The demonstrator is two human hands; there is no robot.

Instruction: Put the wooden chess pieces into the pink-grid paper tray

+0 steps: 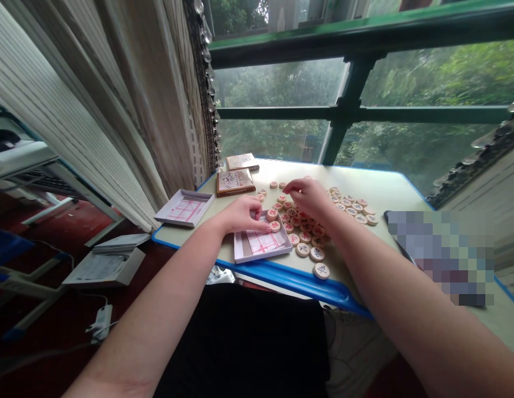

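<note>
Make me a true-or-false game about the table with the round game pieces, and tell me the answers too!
1. The left hand is at the white tray with red lines. True.
2. The round pieces are stacked in one tall tower. False: they lie flat, spread over the table.
3. The right hand is over the pieces. True.
4. The window frame is red. False: it is green.
5. There is only one tray. False: a second tray lies at the table's left corner.

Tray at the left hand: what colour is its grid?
Red on white; the tray shows best in head view.
</note>
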